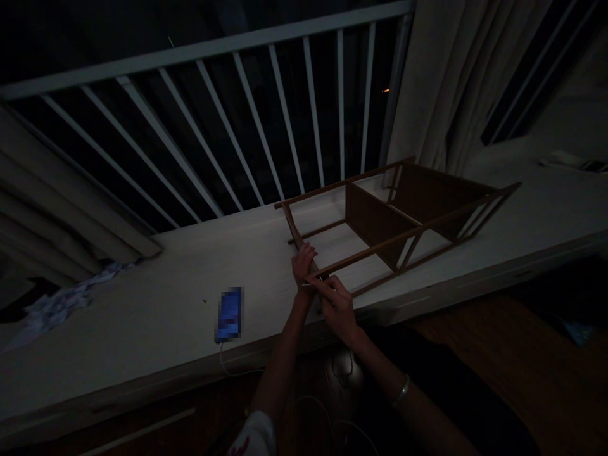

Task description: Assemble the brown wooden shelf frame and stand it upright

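A brown wooden shelf frame (375,253) lies on its side along the pale window ledge (180,272), with panels set between its long rails. Near its left end, my left hand (304,263) is closed around the end crossbar. Just right of it, my right hand (338,307) has its fingers bent and pinched at the corner where crossbar and front rail meet. A small thin thing seems to be at those fingertips, but the dim light hides what it is.
A phone (230,315) with a blurred screen lies on the ledge, its white cable (228,367) hanging over the edge. White railing bars (256,120) stand behind. Curtains (427,82) hang at both sides. Crumpled patterned cloth (66,301) lies at left.
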`<state>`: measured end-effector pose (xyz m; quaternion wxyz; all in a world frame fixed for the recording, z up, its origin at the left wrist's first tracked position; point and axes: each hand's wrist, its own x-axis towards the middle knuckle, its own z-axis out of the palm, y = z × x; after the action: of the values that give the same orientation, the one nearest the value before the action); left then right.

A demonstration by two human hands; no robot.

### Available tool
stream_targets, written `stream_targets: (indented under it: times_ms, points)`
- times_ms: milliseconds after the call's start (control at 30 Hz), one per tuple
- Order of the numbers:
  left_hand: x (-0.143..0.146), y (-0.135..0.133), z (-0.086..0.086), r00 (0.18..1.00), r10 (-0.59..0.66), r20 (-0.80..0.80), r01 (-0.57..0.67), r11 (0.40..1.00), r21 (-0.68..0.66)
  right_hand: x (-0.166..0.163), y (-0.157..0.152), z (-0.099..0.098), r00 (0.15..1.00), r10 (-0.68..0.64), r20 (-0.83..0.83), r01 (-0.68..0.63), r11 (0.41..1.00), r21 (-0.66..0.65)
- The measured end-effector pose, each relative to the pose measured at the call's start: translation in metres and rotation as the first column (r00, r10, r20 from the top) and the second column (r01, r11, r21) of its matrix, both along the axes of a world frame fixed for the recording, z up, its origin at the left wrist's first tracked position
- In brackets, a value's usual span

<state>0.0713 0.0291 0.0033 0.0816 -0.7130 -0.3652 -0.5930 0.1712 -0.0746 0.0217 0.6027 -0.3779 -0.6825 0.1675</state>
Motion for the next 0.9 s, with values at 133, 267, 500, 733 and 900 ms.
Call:
stream_targets:
  times_ms: [133,267,500,733,900]
  points:
    - [0.001,-0.001,0.001,1.0,-0.008,0.007,0.008,0.999,-0.051,-0.002,-0.005,0.009,0.998,0.008,-0.058,-0.011,0.999,-0.052]
    - [0.001,-0.003,0.004,0.999,-0.01,0.031,0.013,0.994,-0.105,-0.005,-0.008,0.016,0.995,-0.016,-0.094,0.008,0.996,-0.086]
    - [-0.002,0.0,0.002,1.0,-0.002,0.007,0.003,0.989,-0.151,-0.009,-0.009,0.024,0.973,-0.032,-0.227,-0.002,0.989,-0.145]
    - [-0.008,0.005,-0.002,0.999,-0.036,-0.034,0.032,0.993,-0.113,-0.012,-0.01,0.029,0.922,-0.044,-0.385,-0.068,0.96,-0.272]
    - [-0.005,0.001,-0.001,1.0,-0.016,-0.02,0.013,0.987,-0.159,-0.016,-0.009,0.026,0.867,-0.092,-0.489,-0.105,0.927,-0.36]
